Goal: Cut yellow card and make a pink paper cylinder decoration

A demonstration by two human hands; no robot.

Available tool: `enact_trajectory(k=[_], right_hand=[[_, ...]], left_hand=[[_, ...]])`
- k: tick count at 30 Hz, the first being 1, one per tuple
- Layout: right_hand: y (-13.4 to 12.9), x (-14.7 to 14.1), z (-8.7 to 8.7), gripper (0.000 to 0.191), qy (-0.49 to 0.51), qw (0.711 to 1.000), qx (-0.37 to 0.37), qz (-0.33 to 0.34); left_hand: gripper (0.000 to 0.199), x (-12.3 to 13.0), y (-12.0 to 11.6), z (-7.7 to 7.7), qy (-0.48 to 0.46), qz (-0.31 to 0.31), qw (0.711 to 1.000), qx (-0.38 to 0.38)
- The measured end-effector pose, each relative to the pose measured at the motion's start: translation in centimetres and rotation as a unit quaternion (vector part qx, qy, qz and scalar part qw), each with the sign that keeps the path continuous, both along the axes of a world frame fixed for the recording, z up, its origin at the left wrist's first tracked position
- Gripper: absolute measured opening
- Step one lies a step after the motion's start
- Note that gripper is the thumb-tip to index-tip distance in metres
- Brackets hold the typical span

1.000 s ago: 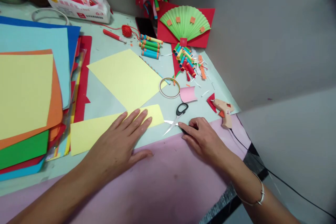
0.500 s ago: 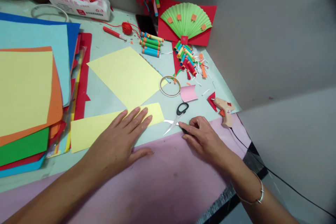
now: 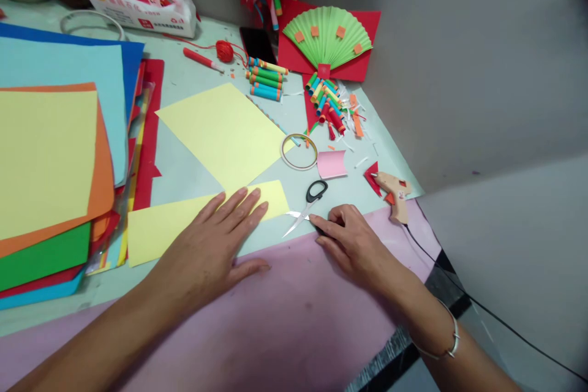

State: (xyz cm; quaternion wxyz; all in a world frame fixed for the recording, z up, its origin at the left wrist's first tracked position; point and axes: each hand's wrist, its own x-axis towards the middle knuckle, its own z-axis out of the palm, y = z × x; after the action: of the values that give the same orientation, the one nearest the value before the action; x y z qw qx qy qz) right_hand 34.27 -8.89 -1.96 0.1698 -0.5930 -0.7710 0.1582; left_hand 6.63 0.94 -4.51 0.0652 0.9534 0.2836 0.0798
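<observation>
My left hand (image 3: 220,229) lies flat, fingers stretched out, on a long strip of yellow paper (image 3: 156,229). To its right, my right hand (image 3: 351,239) is closed on one handle of a pair of scissors (image 3: 302,214), whose blades are spread apart and point toward the strip. The other black handle loop sticks up free of the fingers. Behind the strip lies a square yellow sheet (image 3: 225,135), one corner near my left fingertips. A roll of tape (image 3: 298,152) and a curled pink paper piece (image 3: 332,163) lie beyond the scissors.
Coloured sheets (image 3: 46,159) are stacked at the left. A glue gun (image 3: 394,193) with a trailing cord sits by the right edge. Toward the back are a green paper fan (image 3: 328,37), rolled paper tubes (image 3: 265,82), red yarn (image 3: 225,51), a phone (image 3: 257,45) and a tissue pack (image 3: 142,0).
The scissors have shifted slightly left in my right hand. My left hand stays on the strip. The whole view has moved a little.
</observation>
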Motion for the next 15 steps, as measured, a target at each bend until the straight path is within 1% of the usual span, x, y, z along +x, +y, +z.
enact_trajectory(k=[7, 15], right_hand=[[0.12, -0.15, -0.06, 0.041, -0.003, 1.000, -0.004, 0.007], [0.12, -0.63, -0.21, 0.042, -0.009, 1.000, -0.009, 0.012]], left_hand=[[0.081, -0.06, 0.05, -0.16, 0.003, -0.001, 1.000, -0.005], [0.080, -0.03, 0.05, -0.10, -0.018, 0.001, 1.000, -0.023]])
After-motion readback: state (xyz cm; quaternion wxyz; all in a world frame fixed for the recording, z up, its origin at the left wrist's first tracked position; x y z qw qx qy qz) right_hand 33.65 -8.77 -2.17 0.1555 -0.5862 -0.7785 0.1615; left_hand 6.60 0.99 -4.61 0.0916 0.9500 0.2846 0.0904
